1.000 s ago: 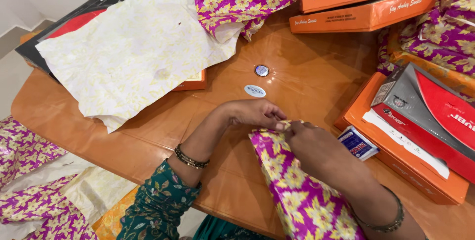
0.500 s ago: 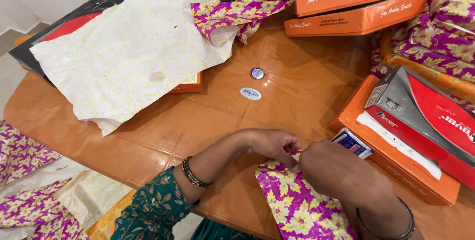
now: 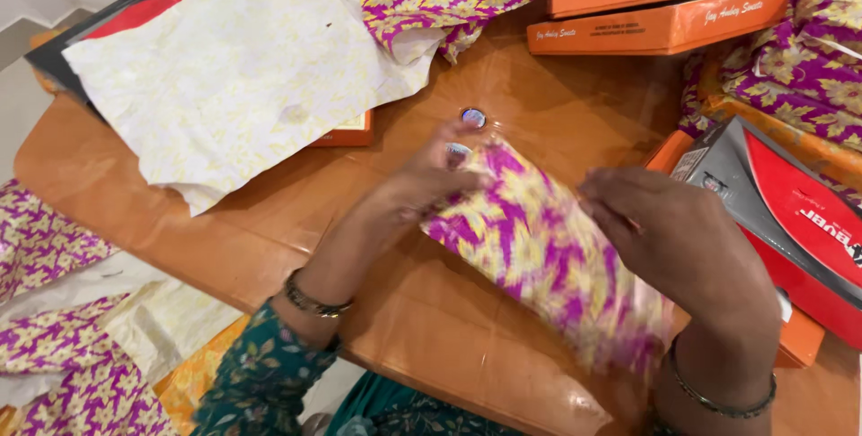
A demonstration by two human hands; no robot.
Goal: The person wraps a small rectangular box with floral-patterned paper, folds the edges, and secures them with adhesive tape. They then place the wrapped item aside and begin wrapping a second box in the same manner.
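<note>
A flat box wrapped in purple paper with yellow flowers (image 3: 539,247) lies tilted over the orange table (image 3: 269,229), blurred by motion. My left hand (image 3: 431,180) grips its far left corner, fingers curled under the edge. My right hand (image 3: 669,234) holds its right side from above. Both wrists wear dark bangles.
A large pale sheet of wrapping paper (image 3: 233,77) covers the far left. Orange flat boxes (image 3: 664,5) are stacked at the back right, a grey and red box (image 3: 790,216) sits on another orange box at right. Purple floral paper (image 3: 54,346) lies on the floor at left.
The wrapped box has been turned and laid flat across the table. My hands moved from pinching its top fold to holding its two ends. The small blue packet is now hidden.
</note>
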